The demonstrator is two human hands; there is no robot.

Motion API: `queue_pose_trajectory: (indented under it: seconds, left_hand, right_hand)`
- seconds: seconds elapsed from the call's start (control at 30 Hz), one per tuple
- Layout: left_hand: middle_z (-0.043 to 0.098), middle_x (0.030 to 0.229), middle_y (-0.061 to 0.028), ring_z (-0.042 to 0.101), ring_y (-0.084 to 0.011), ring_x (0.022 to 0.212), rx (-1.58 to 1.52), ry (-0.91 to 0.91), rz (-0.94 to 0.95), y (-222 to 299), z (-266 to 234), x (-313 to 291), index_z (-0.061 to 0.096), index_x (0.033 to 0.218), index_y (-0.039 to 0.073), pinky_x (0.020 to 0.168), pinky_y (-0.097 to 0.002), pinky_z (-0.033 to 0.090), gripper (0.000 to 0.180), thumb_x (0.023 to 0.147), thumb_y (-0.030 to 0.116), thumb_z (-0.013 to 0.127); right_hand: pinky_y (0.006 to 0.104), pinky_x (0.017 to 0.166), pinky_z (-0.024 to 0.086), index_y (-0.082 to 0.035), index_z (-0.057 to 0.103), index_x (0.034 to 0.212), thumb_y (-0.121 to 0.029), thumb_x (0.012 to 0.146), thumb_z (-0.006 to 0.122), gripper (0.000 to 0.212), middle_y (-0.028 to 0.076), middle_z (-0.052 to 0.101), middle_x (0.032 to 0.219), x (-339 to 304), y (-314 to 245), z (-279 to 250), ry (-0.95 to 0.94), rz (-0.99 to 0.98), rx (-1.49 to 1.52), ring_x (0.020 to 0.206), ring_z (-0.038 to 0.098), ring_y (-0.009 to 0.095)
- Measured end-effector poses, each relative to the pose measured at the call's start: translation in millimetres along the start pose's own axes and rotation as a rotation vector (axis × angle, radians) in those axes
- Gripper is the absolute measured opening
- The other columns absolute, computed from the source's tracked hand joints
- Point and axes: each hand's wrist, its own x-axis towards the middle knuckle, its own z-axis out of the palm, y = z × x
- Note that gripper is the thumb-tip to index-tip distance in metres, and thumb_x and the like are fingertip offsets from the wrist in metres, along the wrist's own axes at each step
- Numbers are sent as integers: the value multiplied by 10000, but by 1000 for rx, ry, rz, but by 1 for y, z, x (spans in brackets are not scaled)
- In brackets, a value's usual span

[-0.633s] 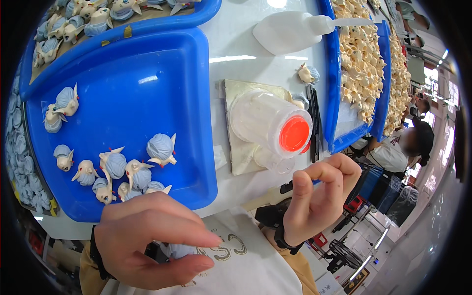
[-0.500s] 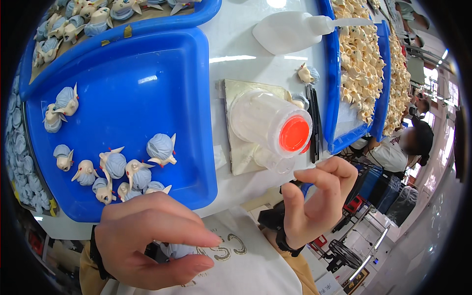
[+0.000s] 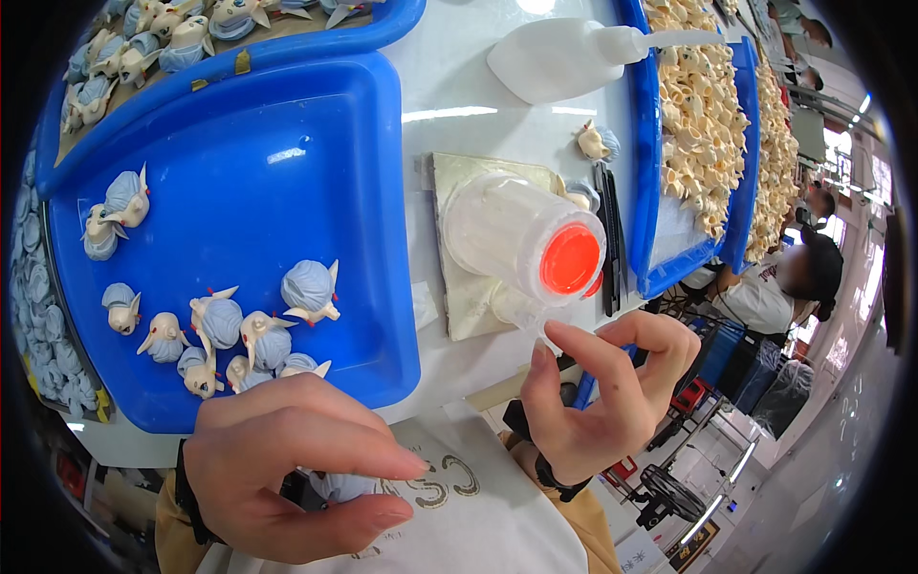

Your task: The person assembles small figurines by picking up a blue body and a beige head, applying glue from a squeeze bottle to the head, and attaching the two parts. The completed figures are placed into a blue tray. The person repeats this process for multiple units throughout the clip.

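Observation:
My left hand (image 3: 292, 459) is curled around a small doll head with pale blue hair (image 3: 341, 487). Only part of that head shows between thumb and forefinger; the rest is hidden in the palm. My right hand (image 3: 612, 392) is raised at the near side of a translucent plastic jar with a red-orange round top (image 3: 571, 259). Its thumb and forefinger tips are brought close together, and anything between them is too small to make out. Several finished-looking doll heads with pointed ears (image 3: 220, 322) lie in the blue tray (image 3: 239, 163) beyond my left hand.
The jar stands on a pale square board (image 3: 459, 316). Black tweezers (image 3: 610, 249) and a single doll head (image 3: 598, 143) lie to its right. Farther back is a white squeeze bottle (image 3: 564, 62). At right, a blue bin (image 3: 650, 182) holds many cream-coloured parts. A seated person (image 3: 779, 287) is beyond.
My right hand has moved slightly left toward the jar, and its thumb and forefinger have closed toward each other. The left hand stays nearly still with the doll head.

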Motion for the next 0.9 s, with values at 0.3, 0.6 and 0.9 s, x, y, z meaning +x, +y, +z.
queue_pose_trajectory:
  seconds: [0.3,0.6,0.9]
  left_hand:
    - [595,719,-117,549,-106,542,32,-18,81,-7,0,-1,592,804,-10,493,-181,421,177,681,82,680]
    - [598,716,-117,550,-108,545,19,-13,61,-5,0,-1,598,797,-11,494,-184,422,177,669,77,683]
    - [598,717,-116,546,-106,534,12,-5,59,-5,0,-1,601,792,-17,488,-185,420,172,670,72,682]
  right_hand:
    - [302,632,281,-84,645,691,-11,436,661,266,32,396,699,3,0,2,3,-66,8,676,393,183]
    - [307,632,317,-131,638,681,-23,426,656,278,-4,440,720,4,-3,5,20,-26,12,728,396,203]
    - [307,635,330,-125,622,653,-20,419,643,257,-2,442,735,5,-2,10,91,-16,39,737,404,206]
